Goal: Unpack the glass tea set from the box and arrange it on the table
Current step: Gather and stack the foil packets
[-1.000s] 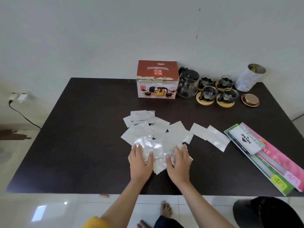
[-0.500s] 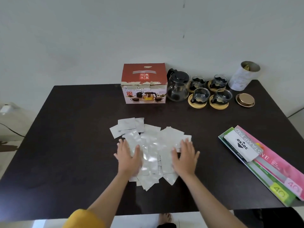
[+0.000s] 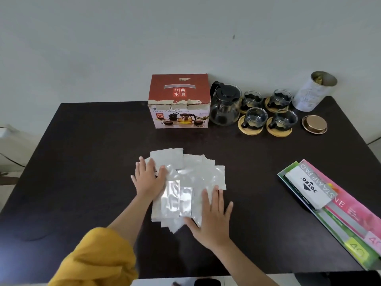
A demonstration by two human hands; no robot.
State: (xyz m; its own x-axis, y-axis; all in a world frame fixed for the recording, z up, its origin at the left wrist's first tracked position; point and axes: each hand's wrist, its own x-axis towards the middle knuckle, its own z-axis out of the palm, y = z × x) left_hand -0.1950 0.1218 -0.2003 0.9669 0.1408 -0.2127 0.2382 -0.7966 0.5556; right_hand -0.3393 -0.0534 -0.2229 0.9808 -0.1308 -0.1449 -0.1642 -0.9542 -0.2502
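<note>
Soft, even daylight over a dark table point(image 3: 82, 162).
Glare flares on foil sachets point(image 3: 175, 195); wide-angle bending curves edges; slight overall softness.

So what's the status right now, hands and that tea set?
Left hand and right hand flat on foil packets, gripping nothing. Teapot and four cups out beside the box. Nothing blocking.

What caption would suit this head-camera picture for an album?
Both hands flat on silvery packets; teapot and cups stand beside the box.
</note>
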